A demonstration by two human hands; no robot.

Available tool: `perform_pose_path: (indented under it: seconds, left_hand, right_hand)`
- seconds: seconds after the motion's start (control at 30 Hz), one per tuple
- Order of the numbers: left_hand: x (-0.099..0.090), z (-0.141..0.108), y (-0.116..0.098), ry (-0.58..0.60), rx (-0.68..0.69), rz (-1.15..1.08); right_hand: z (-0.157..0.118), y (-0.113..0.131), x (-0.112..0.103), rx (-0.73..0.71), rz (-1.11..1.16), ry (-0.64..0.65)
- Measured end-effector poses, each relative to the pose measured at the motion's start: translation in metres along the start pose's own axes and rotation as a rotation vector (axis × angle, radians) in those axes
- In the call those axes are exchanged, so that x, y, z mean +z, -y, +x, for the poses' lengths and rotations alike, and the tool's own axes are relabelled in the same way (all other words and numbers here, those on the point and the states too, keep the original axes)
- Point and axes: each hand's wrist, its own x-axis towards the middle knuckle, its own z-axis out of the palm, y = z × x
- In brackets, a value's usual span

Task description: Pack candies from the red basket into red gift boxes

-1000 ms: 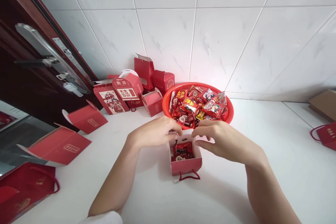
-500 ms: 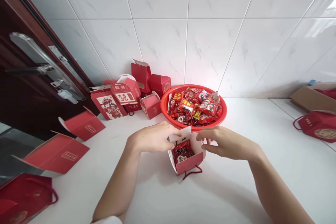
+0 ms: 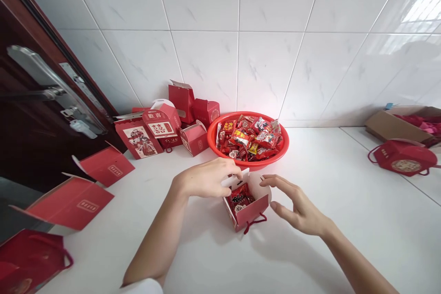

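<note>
A small red candy box (image 3: pixel 253 211) with a white inside stands on the white counter, its top flaps up. Red-wrapped candies (image 3: pixel 241 197) lie in it, and a dark red cord (image 3: pixel 255 223) hangs at its near side. My left hand (image 3: pixel 206 178) holds the box's left and back flaps, thumb on the near side and fingers curled over the back. To the right, my right hand (image 3: pixel 298 204) is open, thumb and fingers apart, its fingertips at the edge of the right flap. Just behind the box sits a red plastic basket (image 3: pixel 283 147) full of wrapped candies (image 3: pixel 248 138).
Several red gift boxes (image 3: pixel 161 124) stand by the tiled wall, and more open red boxes (image 3: pixel 82 202) line the left edge near a door (image 3: pixel 41 101). On the right are a hexagonal red box (image 3: pixel 401 158) and a cardboard carton (image 3: pixel 386 126).
My right hand has drawn back slightly right and down, its thumb and fingers spreading apart around the right flap. My left hand stays at the box. The view has shifted a little to the right.
</note>
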Motion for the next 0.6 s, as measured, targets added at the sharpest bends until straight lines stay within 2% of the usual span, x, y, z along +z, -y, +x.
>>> perform_pose_path:
  seconds: [0.17, 0.23, 0.33, 0.47, 0.6]
  left_hand:
    - [0.001, 0.008, -0.001, 0.107, 0.084, -0.137]
    - [0.003, 0.011, 0.000, 0.176, 0.085, -0.195]
    - [0.006, 0.014, 0.004, 0.242, 0.050, -0.214]
    - [0.006, 0.016, 0.012, 0.297, 0.051, -0.202]
    - [0.005, 0.019, 0.015, 0.290, 0.007, -0.203]
  right_hand:
    - [0.004, -0.011, 0.039, 0.005, -0.043, -0.278]
    - [0.005, -0.014, 0.054, -0.024, -0.050, -0.340]
    - [0.004, -0.016, 0.067, -0.040, -0.056, -0.390]
    - [-0.001, -0.018, 0.072, -0.032, -0.064, -0.450]
    - [-0.004, -0.021, 0.073, -0.093, -0.098, -0.416]
